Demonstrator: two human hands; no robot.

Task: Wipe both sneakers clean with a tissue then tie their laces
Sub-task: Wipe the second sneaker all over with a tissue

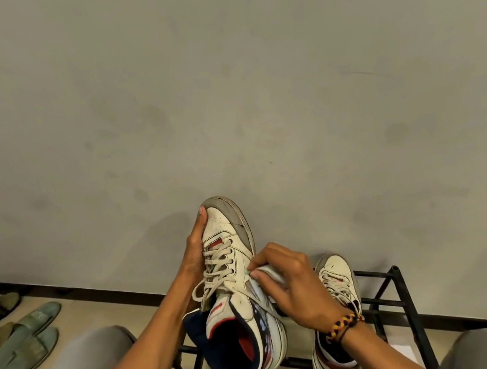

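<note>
Up close, the right hand (296, 284) pinches a folded white tissue (269, 276) against the side of a raised white high-top sneaker (235, 284), while the left hand (195, 249) cups its far, toe end. Just right, the second sneaker (337, 322) rests on a black metal rack (403, 293); green slippers (22, 343) lie far left.

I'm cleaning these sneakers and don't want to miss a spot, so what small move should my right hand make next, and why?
Probably slide the tissue forward along the side toward the toe. Your right hand pinches it against the raised sneaker near the laces, your left hand steadies the shoe, and the toe rim ahead looks grey and dirty.
</note>
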